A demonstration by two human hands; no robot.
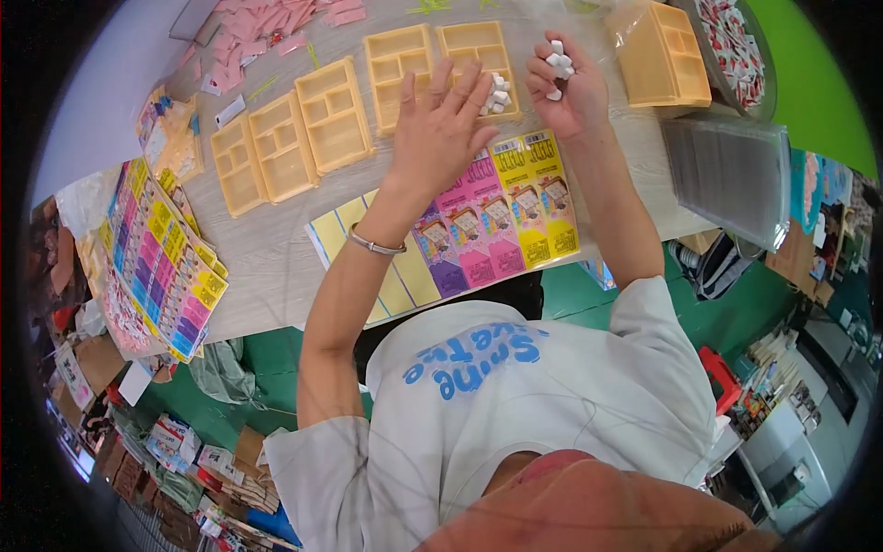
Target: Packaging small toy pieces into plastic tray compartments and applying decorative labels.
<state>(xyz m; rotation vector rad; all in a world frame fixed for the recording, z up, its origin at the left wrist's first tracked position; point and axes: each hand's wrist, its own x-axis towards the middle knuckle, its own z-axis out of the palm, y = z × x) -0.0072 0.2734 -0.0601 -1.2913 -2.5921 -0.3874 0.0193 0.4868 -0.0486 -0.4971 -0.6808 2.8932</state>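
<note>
My right hand (pixel 572 87) is curled around several small white blocks (pixel 558 61), raised beside the trays. My left hand (pixel 440 129) lies with fingers spread over two of the pale yellow compartment trays (pixel 397 44). Its fingertips are close to a little heap of white blocks (pixel 498 96) in the lower right compartment of the right-hand tray (pixel 471 37). Whether the left fingers touch those blocks I cannot tell. Farther left stand three more yellow trays (pixel 333 110) in a slanted row. Beneath my wrists lies a colourful sticker sheet (pixel 497 221), part of its yellow backing bare.
Stacked sticker sheets (pixel 161 262) overhang the table's left edge. Pink packets (pixel 262 28) are scattered at the back left. A stack of yellow trays (pixel 658 55), clear plastic covers (pixel 727 170) and a bin of small red-and-white packets (pixel 736 55) stand at the right.
</note>
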